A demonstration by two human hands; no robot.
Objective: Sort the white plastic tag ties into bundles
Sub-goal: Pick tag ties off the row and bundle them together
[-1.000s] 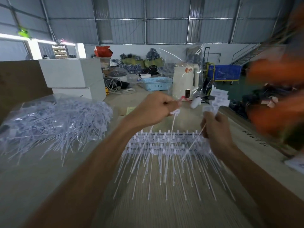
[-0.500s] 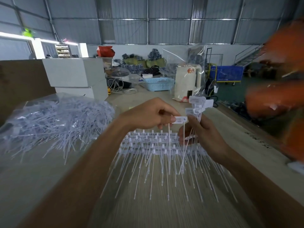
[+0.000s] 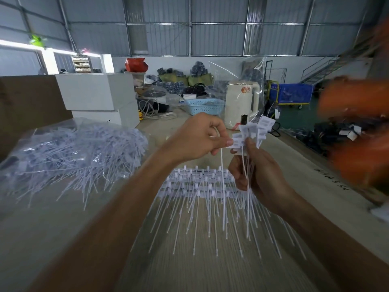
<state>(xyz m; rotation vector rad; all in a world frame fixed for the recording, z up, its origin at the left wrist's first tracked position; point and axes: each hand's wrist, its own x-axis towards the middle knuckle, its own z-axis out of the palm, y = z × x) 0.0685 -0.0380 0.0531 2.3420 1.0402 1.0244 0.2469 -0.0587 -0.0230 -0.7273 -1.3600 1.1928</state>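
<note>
My right hand (image 3: 259, 171) grips a small bundle of white tag ties (image 3: 255, 130), flag heads up and thin tails hanging down. My left hand (image 3: 202, 138) pinches the head of a single tie (image 3: 223, 186) and holds it against that bundle; its tail hangs straight down. Below both hands, a row of laid-out tag ties (image 3: 197, 182) lies on the table with heads lined up and tails pointing toward me. A clear plastic bag of loose tag ties (image 3: 75, 152) sits on the table to the left.
The wooden table (image 3: 52, 239) runs under everything. White boxes (image 3: 99, 95) are stacked behind the bag. A blue basket (image 3: 205, 105) and a white kettle (image 3: 241, 104) stand farther back. Blurred orange shapes (image 3: 357, 131) fill the right edge.
My left hand has brought its single tie up against the bundle in my right hand; both hands rose slightly and the bundle's heads now fan out higher.
</note>
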